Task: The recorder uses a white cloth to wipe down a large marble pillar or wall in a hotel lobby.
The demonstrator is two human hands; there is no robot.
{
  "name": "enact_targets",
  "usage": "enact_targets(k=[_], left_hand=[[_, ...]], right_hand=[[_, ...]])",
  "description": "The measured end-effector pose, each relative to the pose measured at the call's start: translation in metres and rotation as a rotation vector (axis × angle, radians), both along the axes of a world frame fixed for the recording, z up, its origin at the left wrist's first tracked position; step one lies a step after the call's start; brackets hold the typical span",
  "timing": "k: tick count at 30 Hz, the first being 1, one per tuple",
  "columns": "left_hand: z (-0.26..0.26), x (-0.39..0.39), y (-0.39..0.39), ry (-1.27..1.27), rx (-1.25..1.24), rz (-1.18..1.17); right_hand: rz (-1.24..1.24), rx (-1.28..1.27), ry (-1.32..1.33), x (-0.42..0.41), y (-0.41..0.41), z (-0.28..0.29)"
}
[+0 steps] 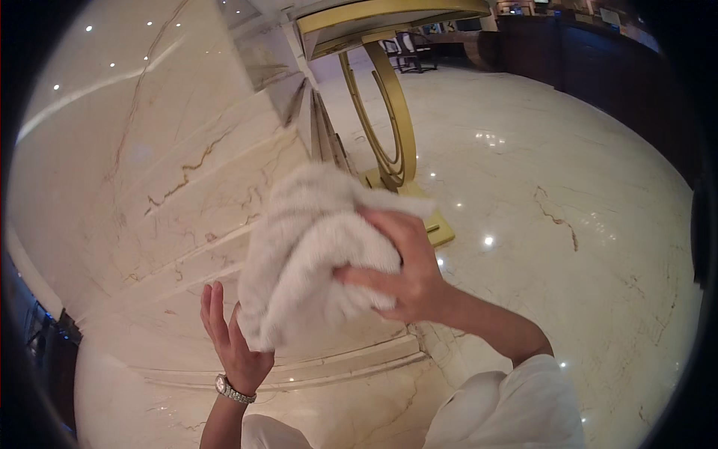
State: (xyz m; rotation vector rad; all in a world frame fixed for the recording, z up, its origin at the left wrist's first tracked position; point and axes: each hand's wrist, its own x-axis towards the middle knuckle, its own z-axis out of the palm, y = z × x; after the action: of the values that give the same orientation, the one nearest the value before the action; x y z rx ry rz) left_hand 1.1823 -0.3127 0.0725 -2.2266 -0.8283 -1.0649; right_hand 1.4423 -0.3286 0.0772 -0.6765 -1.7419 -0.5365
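A bunched white terry cloth (314, 264) fills the middle of the view, slightly blurred. My right hand (404, 269) grips it from the right, thumb and fingers pressed into the folds. At the cloth's lower left edge is my left hand (238, 342), its fingers raised and spread; part of it lies behind the cloth, and whether it pinches the edge cannot be told. A metal wristwatch (233, 390) sits on the left wrist. Behind the cloth stands a veined, polished marble wall (185, 168) with a stepped marble base moulding (348, 359).
A gold-coloured metal table (404, 112) with a ring-shaped support stands beyond the cloth, its flat base (440, 230) on the glossy marble floor (533, 168). A dark counter (606, 73) runs along the upper right. Farther back is a dark chair (412, 53).
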Motion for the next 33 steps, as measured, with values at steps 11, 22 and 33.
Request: enact_targets(k=[11, 22, 33], left_hand=[[0.003, 0.061, 0.01, 0.145, 0.01, 0.197], [-0.007, 0.074, 0.002, 0.209, -0.136, 0.224], [-0.072, -0.005, -0.051, 0.175, -0.386, 0.19]], right_hand=[[0.38, -0.501, 0.545, 0.065, 0.079, -0.031], [0.545, -0.463, 0.586, 0.043, 0.079, -0.035], [0.407, -0.663, 0.742, 0.041, 0.04, -0.155]])
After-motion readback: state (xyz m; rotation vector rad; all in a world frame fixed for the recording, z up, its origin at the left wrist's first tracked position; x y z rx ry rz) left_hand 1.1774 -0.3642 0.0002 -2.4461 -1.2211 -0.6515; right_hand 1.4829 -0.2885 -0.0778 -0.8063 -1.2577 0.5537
